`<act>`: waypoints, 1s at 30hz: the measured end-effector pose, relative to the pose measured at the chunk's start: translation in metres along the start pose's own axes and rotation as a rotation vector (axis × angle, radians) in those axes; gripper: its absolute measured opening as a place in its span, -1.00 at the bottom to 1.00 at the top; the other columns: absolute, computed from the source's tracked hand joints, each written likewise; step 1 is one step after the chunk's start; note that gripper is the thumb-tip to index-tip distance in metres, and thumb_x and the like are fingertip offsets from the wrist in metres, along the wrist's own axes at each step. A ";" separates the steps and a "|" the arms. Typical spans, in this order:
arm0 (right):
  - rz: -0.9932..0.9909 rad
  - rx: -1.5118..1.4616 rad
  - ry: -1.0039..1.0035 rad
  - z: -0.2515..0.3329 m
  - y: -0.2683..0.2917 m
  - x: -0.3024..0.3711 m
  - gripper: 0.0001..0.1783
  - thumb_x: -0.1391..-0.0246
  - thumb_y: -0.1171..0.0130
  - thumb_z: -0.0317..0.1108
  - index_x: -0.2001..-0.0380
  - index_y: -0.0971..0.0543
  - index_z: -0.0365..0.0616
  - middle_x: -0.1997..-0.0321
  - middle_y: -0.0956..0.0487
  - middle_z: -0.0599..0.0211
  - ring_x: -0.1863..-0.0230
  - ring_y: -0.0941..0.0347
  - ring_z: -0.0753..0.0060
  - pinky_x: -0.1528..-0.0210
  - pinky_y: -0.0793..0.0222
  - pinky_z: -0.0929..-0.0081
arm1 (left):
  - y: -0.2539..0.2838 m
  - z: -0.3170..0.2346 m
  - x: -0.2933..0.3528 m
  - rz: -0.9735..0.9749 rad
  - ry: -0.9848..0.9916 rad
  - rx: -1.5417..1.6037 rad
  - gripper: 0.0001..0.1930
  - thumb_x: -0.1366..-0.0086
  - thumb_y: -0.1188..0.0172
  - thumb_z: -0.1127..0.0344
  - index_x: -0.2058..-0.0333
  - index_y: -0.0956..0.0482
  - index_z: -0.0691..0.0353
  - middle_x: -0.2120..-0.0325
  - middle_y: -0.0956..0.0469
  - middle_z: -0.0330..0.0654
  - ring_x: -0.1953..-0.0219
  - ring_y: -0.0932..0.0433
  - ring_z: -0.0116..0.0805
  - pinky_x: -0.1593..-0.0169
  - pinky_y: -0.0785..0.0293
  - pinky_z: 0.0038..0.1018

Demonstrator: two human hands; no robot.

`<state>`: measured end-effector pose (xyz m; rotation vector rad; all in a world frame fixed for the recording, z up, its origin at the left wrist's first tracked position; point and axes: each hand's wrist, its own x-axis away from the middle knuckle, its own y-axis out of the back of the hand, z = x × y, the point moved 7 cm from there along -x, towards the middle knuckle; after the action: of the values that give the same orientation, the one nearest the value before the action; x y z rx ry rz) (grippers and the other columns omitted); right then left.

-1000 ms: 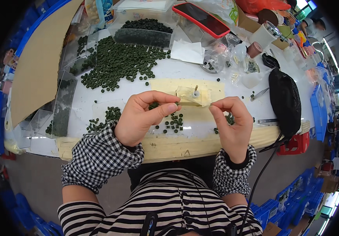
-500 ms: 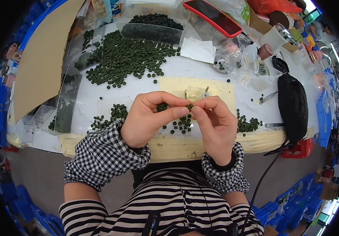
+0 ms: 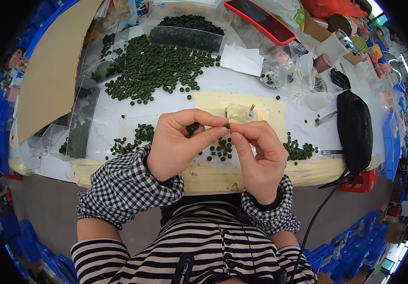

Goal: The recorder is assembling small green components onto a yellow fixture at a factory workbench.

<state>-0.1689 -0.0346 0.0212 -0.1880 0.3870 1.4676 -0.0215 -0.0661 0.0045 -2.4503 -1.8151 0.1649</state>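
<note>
A small dark green round piece sits between the fingertips of both my hands, over the near middle of the table. My left hand is closed in a thumb-and-forefinger pinch on it. My right hand pinches it from the other side, thumb and forefinger together. More dark green shows in the curl of my left hand, partly hidden. Just beyond the fingertips is a small clear jig-like block with a thin brass-coloured pin. Several loose green pieces lie between my wrists.
A large spread of green pieces lies far left, before a clear bin of them. Smaller piles flank my hands. Cardboard leans left. A red-cased phone, white paper, tweezers and a black pouch lie around.
Both hands stay pinched together over nearly the same spot, with a slight shift of the fingertips and the piece turned a little. The whole scene has moved slightly right in view.
</note>
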 end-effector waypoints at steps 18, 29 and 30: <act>0.067 0.065 0.158 0.010 0.001 -0.003 -0.70 0.08 -0.22 -0.64 0.19 -0.62 -0.23 0.36 -0.51 0.31 0.36 -0.41 0.54 0.32 -0.33 0.66 | 0.002 0.000 -0.004 0.003 0.003 0.038 -0.87 -0.13 -0.24 0.53 0.30 -0.60 0.30 0.49 -0.51 -0.32 0.51 -0.32 -0.69 0.43 -0.26 -0.73; 0.058 0.097 0.197 0.007 0.001 -0.002 -0.69 0.09 -0.23 -0.64 0.19 -0.62 -0.23 0.34 -0.52 0.30 0.37 -0.41 0.51 0.33 -0.34 0.65 | 0.005 -0.012 -0.001 -0.015 -0.194 -0.260 -0.76 -0.06 -0.29 0.57 0.23 -0.65 0.26 0.67 -0.16 -0.46 0.60 -0.12 -0.68 0.50 -0.09 -0.69; 0.063 0.090 0.194 0.007 0.001 -0.002 -0.69 0.09 -0.23 -0.64 0.19 -0.62 -0.24 0.34 -0.52 0.29 0.37 -0.41 0.51 0.32 -0.34 0.66 | 0.005 -0.014 0.000 -0.022 -0.216 -0.283 -0.75 -0.06 -0.29 0.57 0.24 -0.65 0.25 0.67 -0.16 -0.45 0.60 -0.12 -0.68 0.51 -0.08 -0.69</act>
<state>-0.1688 -0.0341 0.0286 -0.2488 0.6196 1.4956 -0.0149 -0.0678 0.0179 -2.6914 -2.0823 0.1894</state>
